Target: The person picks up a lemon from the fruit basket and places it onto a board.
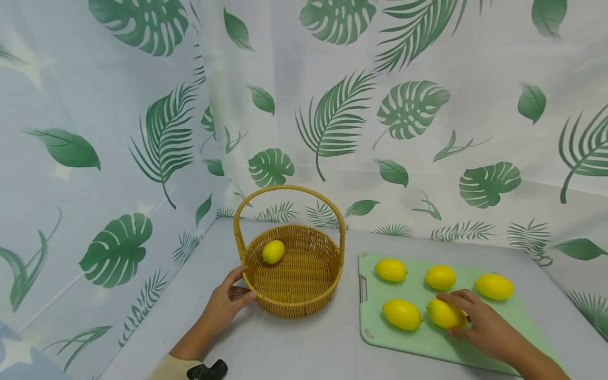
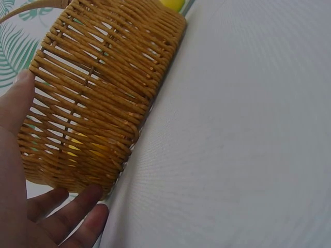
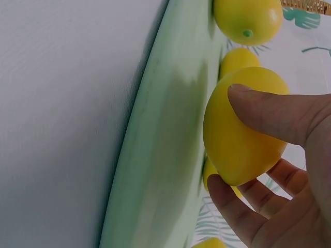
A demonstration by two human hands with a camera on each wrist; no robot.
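A woven wicker basket (image 1: 294, 306) with a tall arched handle stands on the table, and one lemon (image 1: 273, 252) lies inside at its left. My left hand (image 1: 227, 298) rests against the basket's left side, its thumb and fingers spread along the outer wall (image 2: 98, 88). On a light green cutting board (image 1: 375, 335), my right hand (image 1: 484, 322) grips a lemon (image 3: 248, 129) between thumb and fingers. Beside that lemon lies another lemon (image 1: 401, 314). Behind them are a left lemon (image 1: 391, 269), a middle lemon (image 1: 440, 277) and a right lemon (image 1: 494, 286).
A pale cloth (image 1: 313, 348) covers the table. White curtains (image 1: 285, 126) printed with green leaves hang behind and to the left. The board lies right of the basket, with a strip of cloth between them. A dark band (image 1: 207, 370) is on the left wrist.
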